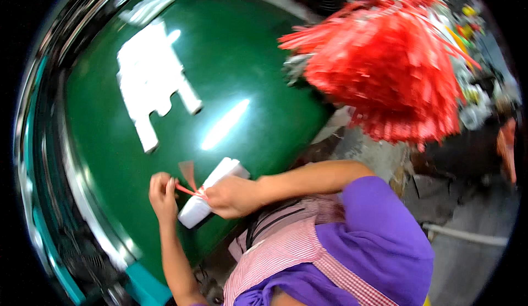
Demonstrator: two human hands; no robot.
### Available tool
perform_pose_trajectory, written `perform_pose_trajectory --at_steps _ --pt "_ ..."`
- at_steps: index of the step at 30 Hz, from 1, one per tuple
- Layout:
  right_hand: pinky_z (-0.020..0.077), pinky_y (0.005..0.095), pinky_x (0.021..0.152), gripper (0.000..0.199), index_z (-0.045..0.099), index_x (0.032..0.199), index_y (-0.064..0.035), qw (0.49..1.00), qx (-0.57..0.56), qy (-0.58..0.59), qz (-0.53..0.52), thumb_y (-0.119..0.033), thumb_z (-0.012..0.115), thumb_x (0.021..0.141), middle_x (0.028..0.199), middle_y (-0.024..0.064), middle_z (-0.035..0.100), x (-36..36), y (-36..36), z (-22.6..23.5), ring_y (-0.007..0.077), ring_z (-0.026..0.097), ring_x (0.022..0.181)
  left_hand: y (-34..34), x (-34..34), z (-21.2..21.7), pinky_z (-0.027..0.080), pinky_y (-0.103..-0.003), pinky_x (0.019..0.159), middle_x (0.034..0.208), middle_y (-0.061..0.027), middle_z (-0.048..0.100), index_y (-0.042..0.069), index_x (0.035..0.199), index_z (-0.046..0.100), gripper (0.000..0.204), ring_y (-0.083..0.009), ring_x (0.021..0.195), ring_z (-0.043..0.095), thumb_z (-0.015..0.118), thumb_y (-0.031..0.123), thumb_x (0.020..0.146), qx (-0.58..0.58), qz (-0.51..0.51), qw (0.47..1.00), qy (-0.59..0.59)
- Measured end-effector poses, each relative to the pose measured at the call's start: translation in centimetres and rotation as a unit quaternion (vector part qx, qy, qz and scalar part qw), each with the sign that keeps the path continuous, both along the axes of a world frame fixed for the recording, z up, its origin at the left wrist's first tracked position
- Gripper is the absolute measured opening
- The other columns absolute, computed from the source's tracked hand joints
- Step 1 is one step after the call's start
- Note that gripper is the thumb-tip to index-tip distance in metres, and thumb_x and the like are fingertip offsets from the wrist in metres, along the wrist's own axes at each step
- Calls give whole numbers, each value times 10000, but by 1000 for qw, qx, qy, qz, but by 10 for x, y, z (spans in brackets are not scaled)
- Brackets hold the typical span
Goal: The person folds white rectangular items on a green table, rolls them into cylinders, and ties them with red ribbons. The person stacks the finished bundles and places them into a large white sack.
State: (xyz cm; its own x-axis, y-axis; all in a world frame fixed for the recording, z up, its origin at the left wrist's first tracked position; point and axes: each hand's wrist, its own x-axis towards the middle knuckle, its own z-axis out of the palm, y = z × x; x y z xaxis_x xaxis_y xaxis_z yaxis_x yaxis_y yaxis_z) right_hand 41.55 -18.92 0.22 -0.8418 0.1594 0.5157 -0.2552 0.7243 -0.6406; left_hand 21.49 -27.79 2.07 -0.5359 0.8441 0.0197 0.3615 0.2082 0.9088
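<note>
A folded bundle of white plastic bags (192, 213) lies slanting near the front edge of the green table (236, 47). Around its middle passes a red plastic strip (187, 189), and a loose end of it fans upward. On the left of the bundle, my left hand (163, 192) is closed, pinching one end of the strip and drawing it out taut. My right hand (232, 197) is closed over the bundle's middle, where the strip crosses; its fingertips are partly hidden, with the strip running into them.
Farther back on the table lies a flat stack of white handled plastic bags (146, 66), with another white stack (147, 7) behind it. A large bunch of red plastic strips (379, 69) hangs at the right. Metal machine rails (77, 174) border the table's left side.
</note>
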Motion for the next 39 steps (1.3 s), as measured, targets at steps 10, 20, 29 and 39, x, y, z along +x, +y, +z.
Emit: perform_pose_trajectory --at_steps 10,20,29,39 --pt "483 479 717 574 414 1217 -10 972 55 -221 -64 -329 646 800 890 204 584 -108 2 36 380 596 818 -86 -35 20 464 -237 733 1065 -69 562 24 1229 496 389 -115 858 549 611 144 878 93 230 967 65" --pt "473 457 806 308 637 903 -15 907 232 -228 -266 -310 555 863 964 160 602 -193 112 6 333 571 926 -125 -167 22 368 -430 1000 1340 -204 395 123 1311 486 541 -364 1156 462 641 80 795 -189 259 808 493" --pt "360 435 998 613 466 1260 -25 980 65 -182 53 -302 699 765 1283 199 456 1 0 34 360 449 1169 -144 30 24 158 -580 1092 1437 -127 343 182 1334 453 828 -348 1359 261 761 496 632 -134 -307 873 354" --pt "241 541 1070 453 575 1187 -169 972 142 -188 1 -94 664 749 1354 106 448 92 -15 22 325 334 1331 -170 30 6 375 -460 1000 1100 -85 624 66 997 611 257 -280 1091 575 626 22 744 23 -262 913 311"
